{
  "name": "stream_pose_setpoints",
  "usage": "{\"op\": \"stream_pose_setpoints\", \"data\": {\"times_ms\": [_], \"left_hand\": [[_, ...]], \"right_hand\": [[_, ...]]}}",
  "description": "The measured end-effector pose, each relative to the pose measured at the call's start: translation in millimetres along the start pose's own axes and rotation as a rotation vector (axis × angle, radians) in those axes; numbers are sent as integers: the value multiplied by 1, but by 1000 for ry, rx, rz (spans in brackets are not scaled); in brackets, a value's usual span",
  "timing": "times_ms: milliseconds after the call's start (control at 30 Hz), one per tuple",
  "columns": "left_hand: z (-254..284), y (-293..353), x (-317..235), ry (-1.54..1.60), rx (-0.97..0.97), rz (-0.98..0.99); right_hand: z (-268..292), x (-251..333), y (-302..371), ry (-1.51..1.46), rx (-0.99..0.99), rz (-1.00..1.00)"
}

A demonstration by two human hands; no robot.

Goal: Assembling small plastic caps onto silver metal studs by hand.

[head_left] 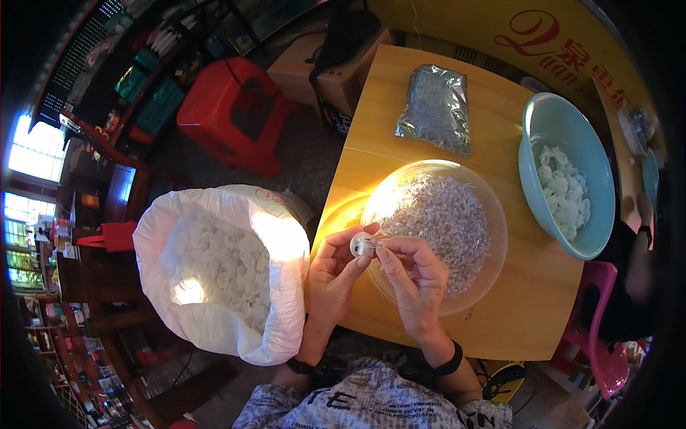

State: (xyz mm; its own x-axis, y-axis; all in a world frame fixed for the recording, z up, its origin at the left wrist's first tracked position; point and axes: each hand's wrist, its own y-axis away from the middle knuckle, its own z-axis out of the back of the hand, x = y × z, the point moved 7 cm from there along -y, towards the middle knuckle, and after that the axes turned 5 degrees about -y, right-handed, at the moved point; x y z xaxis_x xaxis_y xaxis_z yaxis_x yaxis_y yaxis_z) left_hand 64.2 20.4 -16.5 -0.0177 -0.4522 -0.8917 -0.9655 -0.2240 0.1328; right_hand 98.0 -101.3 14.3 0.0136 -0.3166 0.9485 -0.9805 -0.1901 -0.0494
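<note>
Through my head camera I see, nearest, a patterned shirt (354,397) and two forearms with black wristbands; the left hand (334,268) pinches a small, round white cap (361,247) between thumb and fingers, over the table's left edge; the right hand (416,275) pinches a thin clear strip (374,244) between thumb and forefinger, its end at the cap; I cannot tell whether it goes inside.

Beneath the right hand, towards the table's left edge, sits a wide, shallow basin (499,239) heaped with thin clear strips; just beside that same edge, off the table (525,314), stands an open white sack (286,314) full of small white pieces (229,268); a pink chair (600,343) is by the near right corner.

Farther off, a pale blue bowl (530,168) tilts along the table's right edge, holding white pieces; a shiny clear bag (434,107) lies near the far edge; beyond the left edge stand a red stool (214,107) and a cardboard box (296,64).
</note>
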Motion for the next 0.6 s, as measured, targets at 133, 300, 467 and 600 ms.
{"op": "stream_pose_setpoints", "data": {"times_ms": [133, 300, 467, 600], "left_hand": [[0, 0, 1, 0, 6, -3], [1, -1, 0, 14, 9, -12], [0, -1, -2, 15, 11, 1], [-1, -1, -1, 30, 21, 8]], "right_hand": [[1, 0, 0, 25, -2, -15], [0, -1, -1, 43, 5, 1], [-1, -1, -2, 47, 3, 15], [0, 0, -1, 33, 1, 21]]}}
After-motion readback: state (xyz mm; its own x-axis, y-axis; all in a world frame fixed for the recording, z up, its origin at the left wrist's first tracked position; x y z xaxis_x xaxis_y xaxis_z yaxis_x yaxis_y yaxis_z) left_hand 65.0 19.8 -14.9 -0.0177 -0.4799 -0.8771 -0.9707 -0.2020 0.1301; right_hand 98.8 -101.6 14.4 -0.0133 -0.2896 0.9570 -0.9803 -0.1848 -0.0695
